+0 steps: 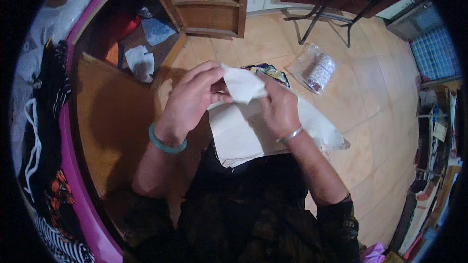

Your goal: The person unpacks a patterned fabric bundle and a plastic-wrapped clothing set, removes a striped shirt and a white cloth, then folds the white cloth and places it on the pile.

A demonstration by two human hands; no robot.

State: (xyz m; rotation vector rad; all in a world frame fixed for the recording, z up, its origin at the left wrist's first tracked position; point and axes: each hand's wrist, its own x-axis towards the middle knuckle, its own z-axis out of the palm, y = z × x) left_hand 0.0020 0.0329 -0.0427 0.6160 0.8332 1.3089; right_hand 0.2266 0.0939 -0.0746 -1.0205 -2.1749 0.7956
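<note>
A piece of white cloth (244, 84) is stretched between my two hands, its middle facing me. My left hand (195, 96), with a green bangle on the wrist, pinches its left edge between thumb and fingers. On the other side my right hand (279, 104), wearing a silver bangle, grips the right edge; its fingertips are partly hidden and blurred. Beneath, a larger folded off-white cloth (237, 135) lies over my lap, with loose threads along its near edge. Its right part (318, 124) spreads out past my right wrist. Whether the two cloths are joined I cannot tell.
A patterned colourful cloth (272, 71) shows beyond my hands. On the tiled floor (358, 117) lies a clear plastic bag with a rolled item (321, 71). An open wooden cabinet door (206, 7) stands ahead. Left is a bed edge with clothes (47, 117); right, a filled shelf (435, 135).
</note>
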